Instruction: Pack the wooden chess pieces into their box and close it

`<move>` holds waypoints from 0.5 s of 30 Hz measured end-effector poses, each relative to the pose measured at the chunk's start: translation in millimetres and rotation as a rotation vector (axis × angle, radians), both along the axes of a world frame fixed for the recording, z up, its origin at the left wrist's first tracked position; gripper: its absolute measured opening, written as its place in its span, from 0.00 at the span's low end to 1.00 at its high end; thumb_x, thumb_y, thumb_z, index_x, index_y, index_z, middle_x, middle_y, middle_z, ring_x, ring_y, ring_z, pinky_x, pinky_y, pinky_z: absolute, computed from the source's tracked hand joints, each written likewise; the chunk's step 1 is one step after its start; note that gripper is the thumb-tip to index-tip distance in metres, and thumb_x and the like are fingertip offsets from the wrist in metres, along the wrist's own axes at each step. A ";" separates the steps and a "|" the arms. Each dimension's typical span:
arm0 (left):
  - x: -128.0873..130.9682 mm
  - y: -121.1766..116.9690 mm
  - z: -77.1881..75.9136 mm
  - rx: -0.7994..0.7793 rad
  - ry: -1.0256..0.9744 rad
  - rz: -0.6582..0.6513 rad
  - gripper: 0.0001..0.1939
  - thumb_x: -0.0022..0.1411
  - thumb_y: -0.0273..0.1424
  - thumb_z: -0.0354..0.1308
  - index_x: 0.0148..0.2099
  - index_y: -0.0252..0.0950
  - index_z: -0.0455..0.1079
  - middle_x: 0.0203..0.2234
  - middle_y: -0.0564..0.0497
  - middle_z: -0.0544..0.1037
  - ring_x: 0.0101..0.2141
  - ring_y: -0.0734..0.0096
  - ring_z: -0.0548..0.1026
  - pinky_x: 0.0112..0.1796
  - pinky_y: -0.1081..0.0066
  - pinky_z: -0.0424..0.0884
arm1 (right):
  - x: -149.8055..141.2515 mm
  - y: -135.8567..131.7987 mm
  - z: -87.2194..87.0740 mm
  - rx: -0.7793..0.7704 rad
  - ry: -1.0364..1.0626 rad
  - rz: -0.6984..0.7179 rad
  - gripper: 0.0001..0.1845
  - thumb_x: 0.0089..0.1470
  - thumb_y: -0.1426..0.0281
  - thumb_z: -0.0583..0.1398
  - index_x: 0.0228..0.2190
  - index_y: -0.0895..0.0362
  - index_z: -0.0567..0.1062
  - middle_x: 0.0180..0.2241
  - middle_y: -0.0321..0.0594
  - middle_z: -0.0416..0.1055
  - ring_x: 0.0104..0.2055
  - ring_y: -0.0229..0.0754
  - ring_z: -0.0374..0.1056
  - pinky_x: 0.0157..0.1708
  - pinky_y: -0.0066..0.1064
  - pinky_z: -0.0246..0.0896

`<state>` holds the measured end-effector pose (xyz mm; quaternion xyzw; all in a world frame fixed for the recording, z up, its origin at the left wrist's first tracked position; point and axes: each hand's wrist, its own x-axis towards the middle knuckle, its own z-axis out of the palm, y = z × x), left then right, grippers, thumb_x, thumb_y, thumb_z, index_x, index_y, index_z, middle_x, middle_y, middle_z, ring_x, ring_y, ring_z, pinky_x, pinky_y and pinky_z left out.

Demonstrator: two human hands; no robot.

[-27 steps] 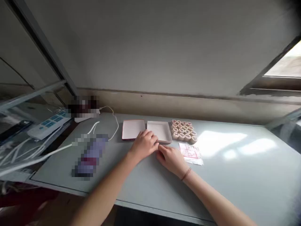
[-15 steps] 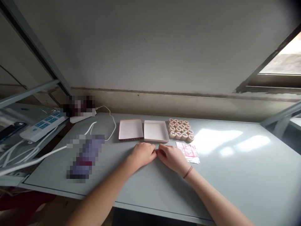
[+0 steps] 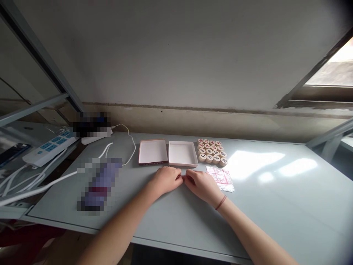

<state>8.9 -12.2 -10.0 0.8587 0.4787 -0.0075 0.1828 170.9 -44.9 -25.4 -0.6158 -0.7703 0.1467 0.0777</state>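
Observation:
My left hand (image 3: 167,180) rests on the grey desk with its fingers curled into a loose fist. Beside it, almost touching at the fingertips, my right hand (image 3: 201,183) is closed too; I see nothing in either one. Just beyond them lie two shallow open boxes, a white-lined lid (image 3: 153,152) on the left and a white tray (image 3: 182,153) on the right. Round wooden Chinese chess pieces (image 3: 212,151) with red and black characters stand stacked in rows right of the tray. A folded plastic sheet with red lines (image 3: 220,178) lies next to my right hand.
On the left are a blurred purple item (image 3: 102,184), white cables (image 3: 41,189) and a white power strip (image 3: 51,146) with blue sockets. A wall (image 3: 179,73) rises behind the desk (image 3: 261,221). Metal frame posts (image 3: 41,48) stand at the side, and sunlight glares on the right.

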 end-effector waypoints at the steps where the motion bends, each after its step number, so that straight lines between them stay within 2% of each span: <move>1: 0.1 0.1 0.1 -0.001 0.000 0.001 0.10 0.59 0.30 0.48 0.29 0.37 0.69 0.27 0.49 0.77 0.29 0.66 0.74 0.26 0.72 0.59 | 0.0 0.1 -0.1 0.000 0.002 0.000 0.11 0.56 0.69 0.51 0.23 0.55 0.64 0.21 0.35 0.67 0.21 0.34 0.59 0.22 0.27 0.38; 15: 1.2 -0.8 4.6 -0.013 0.006 0.010 0.10 0.58 0.30 0.47 0.27 0.37 0.66 0.26 0.50 0.77 0.28 0.65 0.74 0.24 0.71 0.55 | -1.1 -0.1 3.3 -0.018 0.005 -0.009 0.11 0.56 0.69 0.51 0.23 0.55 0.64 0.21 0.35 0.67 0.22 0.34 0.58 0.22 0.27 0.38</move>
